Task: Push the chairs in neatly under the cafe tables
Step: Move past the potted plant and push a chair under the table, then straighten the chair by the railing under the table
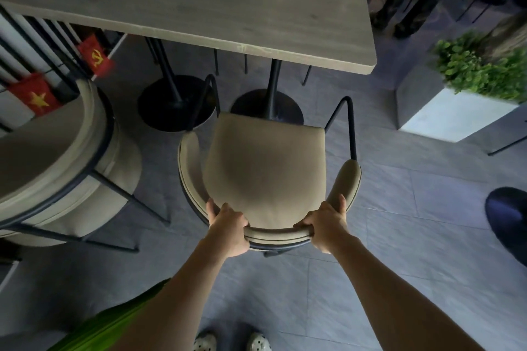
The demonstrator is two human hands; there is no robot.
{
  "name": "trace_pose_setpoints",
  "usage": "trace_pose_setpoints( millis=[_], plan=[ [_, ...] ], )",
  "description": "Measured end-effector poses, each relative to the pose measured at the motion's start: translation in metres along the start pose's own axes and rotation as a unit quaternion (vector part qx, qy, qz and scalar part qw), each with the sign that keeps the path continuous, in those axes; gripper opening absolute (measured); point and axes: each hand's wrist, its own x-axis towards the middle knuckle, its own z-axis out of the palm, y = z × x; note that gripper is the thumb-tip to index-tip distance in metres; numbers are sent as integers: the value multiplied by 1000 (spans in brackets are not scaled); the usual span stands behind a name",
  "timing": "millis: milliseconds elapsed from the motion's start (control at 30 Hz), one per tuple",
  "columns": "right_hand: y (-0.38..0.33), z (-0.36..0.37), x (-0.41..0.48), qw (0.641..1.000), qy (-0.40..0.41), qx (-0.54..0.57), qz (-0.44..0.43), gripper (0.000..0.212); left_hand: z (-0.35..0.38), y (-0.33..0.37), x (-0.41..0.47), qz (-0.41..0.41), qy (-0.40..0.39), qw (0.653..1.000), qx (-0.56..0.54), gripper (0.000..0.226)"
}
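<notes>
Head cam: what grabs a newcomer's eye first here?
First, the beige chair dead centre, with the left hand and right hand each in a closed grip on its curved backrest, seat not yet under the grey table ahead. Next, the green plant in a white planter at right, and the small red flags at left, beyond a second beige chair.

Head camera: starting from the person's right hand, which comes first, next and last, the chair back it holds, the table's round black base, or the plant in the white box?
From the right hand:
1. Chair back: the hand's grip is closed on it, at the curved rail's right end.
2. Black table base: ahead, past the seat's front edge, under the table.
3. Plant: farthest, off to the right in its white box.
</notes>
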Motion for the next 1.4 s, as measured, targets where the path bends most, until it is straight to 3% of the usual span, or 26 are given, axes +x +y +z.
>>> trace_pose_setpoints(
  millis=[233,367,433,500,567,633,800,933,1067,1233,1333,1400],
  plan=[
    [-3,-5,-3,999,-37,12,-3,48,-4,-2,-3,0,-11,1000,3,30],
    [-6,-21,-1,990,-138,18,-9,64,-10,-6,2,13,-79,996,-32,40],
    [-14,-33,3,977,-193,88,-10,68,-19,-10,0,20,-131,987,-88,52],
    [-28,-44,8,955,-201,219,-2,69,-29,-18,-5,31,-135,971,-197,55],
    [-49,-53,16,947,-139,290,5,63,-38,-31,-10,42,-82,958,-271,54],
    [-77,-61,26,951,-78,300,1,58,-45,-49,-12,35,-11,964,-262,51],
    [-172,-93,46,957,-25,286,-47,54,-65,-125,-23,-37,115,969,-215,51],
    [-260,-118,61,954,1,287,-83,57,-65,-215,-39,-133,174,946,-238,62],
    [-348,-139,77,959,-16,245,-141,63,-48,-309,-62,-215,179,925,-256,71],
    [-444,-139,102,954,-23,189,-230,70,-9,-402,-83,-283,74,922,-254,90],
    [-478,-133,131,961,-7,6,-276,75,19,-431,-87,-290,-9,928,-232,86],
    [-489,-132,152,945,3,-132,-298,70,35,-436,-85,-267,-41,945,-185,75]
  ],
)
